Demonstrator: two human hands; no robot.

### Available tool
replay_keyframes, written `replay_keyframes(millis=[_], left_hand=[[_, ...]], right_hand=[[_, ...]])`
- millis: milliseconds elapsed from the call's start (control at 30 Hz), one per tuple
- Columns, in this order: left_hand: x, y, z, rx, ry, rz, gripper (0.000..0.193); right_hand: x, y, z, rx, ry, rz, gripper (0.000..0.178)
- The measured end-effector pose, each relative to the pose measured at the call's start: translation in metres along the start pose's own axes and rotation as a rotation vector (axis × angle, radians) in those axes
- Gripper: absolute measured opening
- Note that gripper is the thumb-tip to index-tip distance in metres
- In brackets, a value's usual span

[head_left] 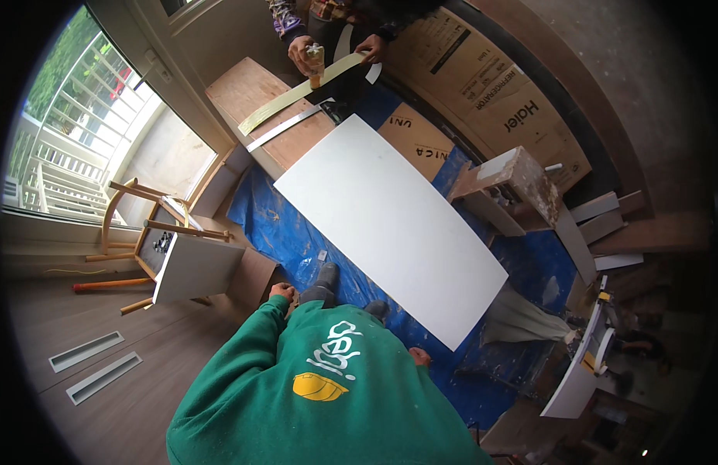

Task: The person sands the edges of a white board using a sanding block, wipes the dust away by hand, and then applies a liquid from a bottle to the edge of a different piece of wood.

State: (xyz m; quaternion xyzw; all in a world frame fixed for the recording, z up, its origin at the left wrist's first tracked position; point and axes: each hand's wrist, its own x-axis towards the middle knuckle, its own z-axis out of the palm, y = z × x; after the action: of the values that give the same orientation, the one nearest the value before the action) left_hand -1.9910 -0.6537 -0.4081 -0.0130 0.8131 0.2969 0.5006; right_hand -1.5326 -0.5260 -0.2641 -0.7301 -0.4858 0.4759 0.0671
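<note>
A large white panel [390, 232] lies across the middle, in front of my body. My left hand [282, 291] is down at my left side, beside a brown board [253, 277]; its fingers look curled, and what is in them, if anything, is too small to make out. Close to the panel's near edge is my right hand [419, 356], low at my right side, with its fingers hidden. Across from me, a co-worker's hand [300, 56] holds a small clear container [316, 66] over a long pale strip [297, 94]. The co-worker's other hand [372, 49] is on the strip's far end.
Blue sheeting [278, 217] covers the floor. At left stand a wooden chair [142, 232] and a white board [196, 270]. A wooden box [250, 89] supports the strip. Large cardboard [491, 93], wood offcuts [599, 221] and a saw-like machine [599, 333] are at right.
</note>
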Motion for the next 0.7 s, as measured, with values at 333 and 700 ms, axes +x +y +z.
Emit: replay_keyframes(millis=[333,700], left_hand=[[0.004,0.010,0.011,-0.002,0.037,-0.008,0.026],[0.004,0.013,0.006,0.030,0.017,0.010,0.025]], right_hand=[[0.001,-0.015,0.003,0.062,0.006,0.031,0.023],[0.012,-0.018,0.009,0.111,-0.011,0.055,0.023]])
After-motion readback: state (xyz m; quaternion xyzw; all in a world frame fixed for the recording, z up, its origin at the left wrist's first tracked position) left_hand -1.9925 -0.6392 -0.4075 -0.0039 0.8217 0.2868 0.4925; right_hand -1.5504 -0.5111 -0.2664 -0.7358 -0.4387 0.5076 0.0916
